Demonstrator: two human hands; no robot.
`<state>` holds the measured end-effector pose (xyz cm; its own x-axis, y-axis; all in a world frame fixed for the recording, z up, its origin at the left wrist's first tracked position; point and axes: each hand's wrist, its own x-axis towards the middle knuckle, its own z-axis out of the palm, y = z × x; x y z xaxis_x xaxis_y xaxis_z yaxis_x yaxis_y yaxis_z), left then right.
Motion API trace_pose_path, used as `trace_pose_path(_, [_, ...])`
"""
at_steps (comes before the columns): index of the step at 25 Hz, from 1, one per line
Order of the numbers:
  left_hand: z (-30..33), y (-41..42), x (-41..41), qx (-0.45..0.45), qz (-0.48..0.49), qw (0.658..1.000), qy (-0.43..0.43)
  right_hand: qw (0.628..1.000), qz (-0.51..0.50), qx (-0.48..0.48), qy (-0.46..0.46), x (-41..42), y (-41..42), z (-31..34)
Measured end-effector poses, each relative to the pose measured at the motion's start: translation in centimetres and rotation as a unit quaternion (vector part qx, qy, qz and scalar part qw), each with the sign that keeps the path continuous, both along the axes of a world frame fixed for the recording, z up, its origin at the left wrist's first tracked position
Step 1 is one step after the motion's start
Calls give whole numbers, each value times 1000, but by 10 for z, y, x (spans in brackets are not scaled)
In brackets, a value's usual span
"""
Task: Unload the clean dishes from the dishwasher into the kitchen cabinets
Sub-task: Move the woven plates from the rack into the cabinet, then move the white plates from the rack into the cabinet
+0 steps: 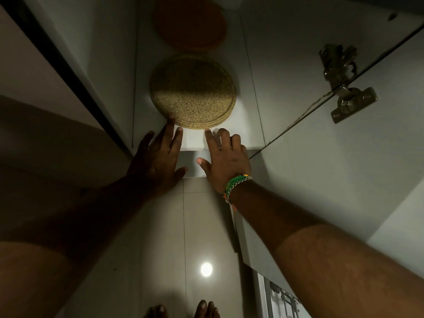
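A stack of speckled yellow plates [193, 91] lies flat on the white cabinet shelf [243, 125], close to its front edge. Behind it sits a stack of orange plates [190, 22] in shadow. My left hand [158, 157] reaches in from the lower left, fingers apart, with two fingertips touching the near rim of the yellow stack. My right hand [223, 159], with green and chain bracelets at the wrist, has its index fingertip at the stack's near rim and the other fingers bent over the shelf's edge. Neither hand holds anything.
The open cabinet door [344, 168] stands to the right with a metal hinge [344, 88]. A cabinet side wall [75, 72] rises on the left. Below are floor tiles with a light's reflection [206, 269], my feet [183, 309], and the dishwasher's edge [275, 297] at lower right.
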<state>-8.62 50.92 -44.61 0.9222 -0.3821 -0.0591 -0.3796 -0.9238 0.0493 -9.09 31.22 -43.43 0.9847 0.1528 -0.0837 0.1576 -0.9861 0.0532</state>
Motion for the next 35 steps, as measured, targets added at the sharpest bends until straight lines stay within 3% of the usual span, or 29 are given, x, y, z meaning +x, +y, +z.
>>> trace_pose_path(10, [12,-24,-6,66,53,992,92,996,-8,-12,83,16,2,19])
trace_pose_path(15, [21,-28,-16,51,68,986,142,994,3,-13,112,3,1,25])
trace_pose_path(19, [44,-32,-27,37,80,970,224,985,-10,40,165,-13,0,39])
trace_pose_path(22, [72,-26,-56,37,67,979,187,986,-23,117,119,-37,-3,65])
trace_pose_path(24, [93,-25,-76,-3,75,985,152,989,-15,133,64,-58,-6,79])
trace_pose_path(26, [109,-30,-99,-54,120,978,161,985,-29,152,75,-87,-10,94])
trace_pose_path(28, [118,-41,-128,-127,213,942,226,972,-64,167,153,-134,-15,105])
trace_pose_path(31, [124,-73,-183,-321,345,821,321,944,-102,180,258,-225,-29,111])
trace_pose_path(35, [96,-137,-287,-395,338,764,382,915,-123,153,351,-349,-93,113])
